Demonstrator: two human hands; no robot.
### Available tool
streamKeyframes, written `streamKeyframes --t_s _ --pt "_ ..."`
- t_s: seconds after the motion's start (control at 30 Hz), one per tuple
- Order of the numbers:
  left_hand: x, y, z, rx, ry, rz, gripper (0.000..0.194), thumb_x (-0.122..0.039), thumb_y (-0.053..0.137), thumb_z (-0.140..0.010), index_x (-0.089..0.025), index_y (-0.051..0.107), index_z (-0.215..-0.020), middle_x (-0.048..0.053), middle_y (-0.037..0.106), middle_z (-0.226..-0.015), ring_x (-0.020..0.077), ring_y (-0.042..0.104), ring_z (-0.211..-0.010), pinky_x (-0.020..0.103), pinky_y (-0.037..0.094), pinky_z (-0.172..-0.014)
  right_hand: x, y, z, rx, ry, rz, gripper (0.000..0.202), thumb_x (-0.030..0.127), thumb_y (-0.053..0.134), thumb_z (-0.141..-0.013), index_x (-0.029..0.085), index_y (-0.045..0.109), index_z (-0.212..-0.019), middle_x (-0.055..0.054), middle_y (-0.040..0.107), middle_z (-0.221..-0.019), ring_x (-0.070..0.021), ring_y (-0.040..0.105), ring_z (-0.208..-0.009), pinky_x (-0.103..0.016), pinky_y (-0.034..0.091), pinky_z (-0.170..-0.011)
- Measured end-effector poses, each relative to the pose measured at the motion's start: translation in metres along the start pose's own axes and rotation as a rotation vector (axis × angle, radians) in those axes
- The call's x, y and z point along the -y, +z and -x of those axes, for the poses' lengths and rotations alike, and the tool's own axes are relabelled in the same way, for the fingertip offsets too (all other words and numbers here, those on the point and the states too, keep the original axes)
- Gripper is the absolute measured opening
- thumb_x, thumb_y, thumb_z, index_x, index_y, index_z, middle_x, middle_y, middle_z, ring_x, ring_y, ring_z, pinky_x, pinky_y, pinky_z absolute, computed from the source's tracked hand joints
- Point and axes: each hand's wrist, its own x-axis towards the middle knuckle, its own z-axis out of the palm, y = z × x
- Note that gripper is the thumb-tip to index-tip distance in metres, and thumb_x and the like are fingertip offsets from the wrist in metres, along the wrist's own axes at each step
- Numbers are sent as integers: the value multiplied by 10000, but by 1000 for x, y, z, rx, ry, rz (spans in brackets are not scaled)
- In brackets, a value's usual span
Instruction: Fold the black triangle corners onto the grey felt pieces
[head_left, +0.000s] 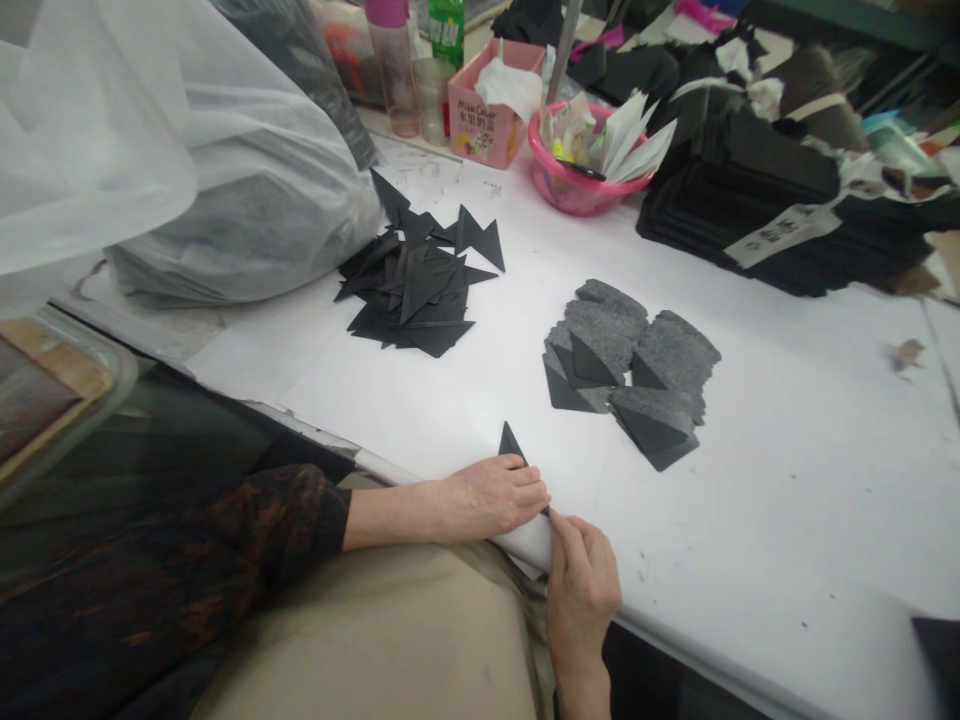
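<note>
A small black triangular piece point(510, 440) lies at the table's front edge, mostly covered by my hands. My left hand point(491, 498) rests over it, its fingers together and curled down on the piece, pressing it against the white surface. At the piece's near corner, the thumb and fingers of my right hand point(583, 575) are pinched closed on it. Beyond my left hand sits a loose heap of black triangular pieces point(420, 285). To the right, grey fuzzy-backed pieces point(606, 320) lie overlapped in rows, with several black triangles among them.
A translucent plastic bag point(255, 190) bulges over the table's left side. Along the back stand a pink bottle point(394, 75), a pink box point(487, 135) and a pink basket point(577, 195) of papers. Stacked black material point(742, 165) with a paper label fills the back right.
</note>
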Motion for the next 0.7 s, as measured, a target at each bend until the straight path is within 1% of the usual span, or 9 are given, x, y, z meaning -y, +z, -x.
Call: streamKeyframes --t_s 0.23,0.53,0.7 --pt "-1 1 1 -19 -3 1 146 -172 455 -991 -135 577 -1061 72 617 -976 182 561 -990 322 444 -809 1 2 0 -19 118 -82 133 210 537 -928 186 637 -1012 -40 645 -902 -145 579 -853 -295 464 -820" --pt "-3 2 4 -14 7 -14 188 -171 425 -1001 -125 574 -1106 82 615 -1047 185 549 -1046 326 443 -857 -3 3 4 -50 -10 -17 201 119 581 -885 164 643 -1070 -59 620 -920 -149 563 -867 -289 467 -781" --pt "-4 3 6 11 10 -39 224 -180 409 -1007 -139 564 -1163 87 615 -1111 189 524 -1101 329 436 -906 -4 3 6 -46 -28 11 221 102 585 -876 166 647 -1077 -66 619 -924 -155 558 -858 -300 472 -774"
